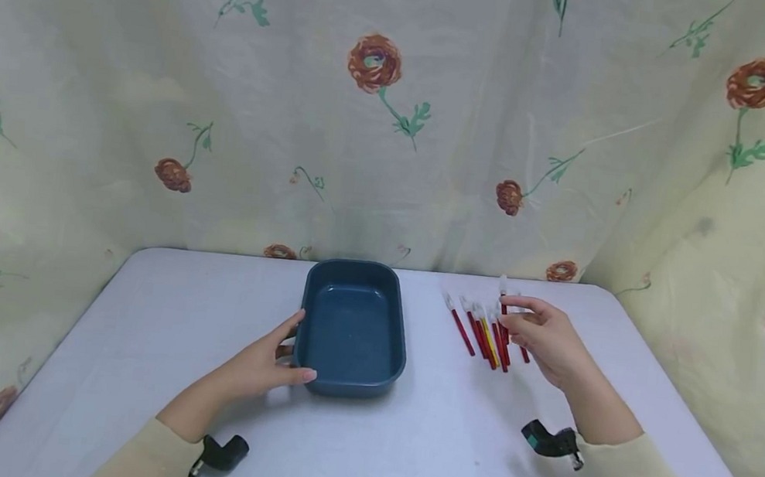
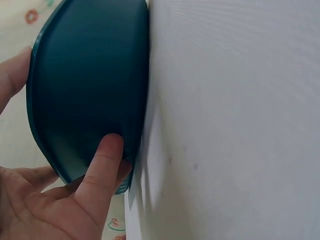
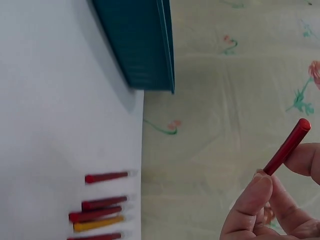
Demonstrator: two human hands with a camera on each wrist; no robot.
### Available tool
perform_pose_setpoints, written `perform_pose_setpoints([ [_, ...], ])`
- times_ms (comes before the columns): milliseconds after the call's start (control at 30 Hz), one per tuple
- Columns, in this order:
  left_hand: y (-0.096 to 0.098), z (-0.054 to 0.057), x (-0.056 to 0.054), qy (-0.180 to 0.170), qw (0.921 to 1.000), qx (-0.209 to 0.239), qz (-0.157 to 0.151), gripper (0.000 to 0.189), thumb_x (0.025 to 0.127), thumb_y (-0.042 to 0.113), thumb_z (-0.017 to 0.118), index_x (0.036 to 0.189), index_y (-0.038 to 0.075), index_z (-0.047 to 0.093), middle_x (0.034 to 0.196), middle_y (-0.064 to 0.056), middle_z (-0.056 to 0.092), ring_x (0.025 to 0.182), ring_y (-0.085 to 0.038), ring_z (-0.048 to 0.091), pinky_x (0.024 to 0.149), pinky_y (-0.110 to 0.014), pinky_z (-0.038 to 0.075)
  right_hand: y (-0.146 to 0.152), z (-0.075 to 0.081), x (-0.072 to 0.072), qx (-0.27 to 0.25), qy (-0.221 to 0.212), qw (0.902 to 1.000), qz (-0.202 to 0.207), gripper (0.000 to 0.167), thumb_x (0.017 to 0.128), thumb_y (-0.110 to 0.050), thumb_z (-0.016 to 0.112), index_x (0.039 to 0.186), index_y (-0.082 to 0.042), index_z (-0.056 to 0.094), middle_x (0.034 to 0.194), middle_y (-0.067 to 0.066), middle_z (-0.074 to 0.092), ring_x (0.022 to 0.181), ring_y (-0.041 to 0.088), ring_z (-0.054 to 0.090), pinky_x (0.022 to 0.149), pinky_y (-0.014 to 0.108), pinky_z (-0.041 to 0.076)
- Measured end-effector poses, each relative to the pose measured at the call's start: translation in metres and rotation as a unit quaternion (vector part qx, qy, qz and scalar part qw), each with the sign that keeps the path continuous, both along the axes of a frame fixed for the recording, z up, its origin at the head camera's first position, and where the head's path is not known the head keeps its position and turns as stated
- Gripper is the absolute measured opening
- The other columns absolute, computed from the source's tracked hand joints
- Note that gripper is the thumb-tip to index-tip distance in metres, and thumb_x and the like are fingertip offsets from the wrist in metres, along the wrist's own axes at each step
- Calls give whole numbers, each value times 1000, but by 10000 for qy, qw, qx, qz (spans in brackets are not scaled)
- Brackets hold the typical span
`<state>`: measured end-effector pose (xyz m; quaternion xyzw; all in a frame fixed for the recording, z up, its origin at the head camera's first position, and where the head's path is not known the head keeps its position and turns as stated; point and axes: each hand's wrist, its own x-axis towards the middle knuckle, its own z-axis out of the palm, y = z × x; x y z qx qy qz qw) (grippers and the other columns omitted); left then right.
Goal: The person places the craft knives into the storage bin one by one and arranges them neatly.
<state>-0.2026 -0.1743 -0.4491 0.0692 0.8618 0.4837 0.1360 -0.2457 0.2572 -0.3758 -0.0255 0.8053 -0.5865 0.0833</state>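
Observation:
A dark blue rectangular box point(image 1: 352, 389) stands on the white table with nothing inside it. My left hand point(image 1: 262, 366) grips its left side, the thumb at the near left corner and the fingers spread along the wall, as the left wrist view also shows. Over the pens on the right, my right hand point(image 1: 546, 343) pinches one red pen point(image 3: 289, 146) between thumb and fingers. That pen is raised above the table, its clear-capped end pointing away from me. Beneath it lie several red pens point(image 1: 463, 332) and a yellow pen point(image 3: 98, 223), all with clear caps.
The white table point(image 1: 208, 298) runs back to a floral curtain point(image 1: 285, 104), which also hangs along both sides. A black wrist camera point(image 1: 224, 453) sits at the left cuff, and another camera point(image 1: 549, 440) at the right.

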Motion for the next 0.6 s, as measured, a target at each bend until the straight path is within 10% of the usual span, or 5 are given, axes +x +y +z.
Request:
perform_pose_setpoints([
  [600,1,-3,-1,5,10000,77,30,105,83,40,82,162,25,14,163,-19,25,141,-44,39,103,-60,43,-58,9,4,-462,43,9979,444,45,99,-17,65,139,-1,53,108,8,66,93,18,60,82,23,53],
])
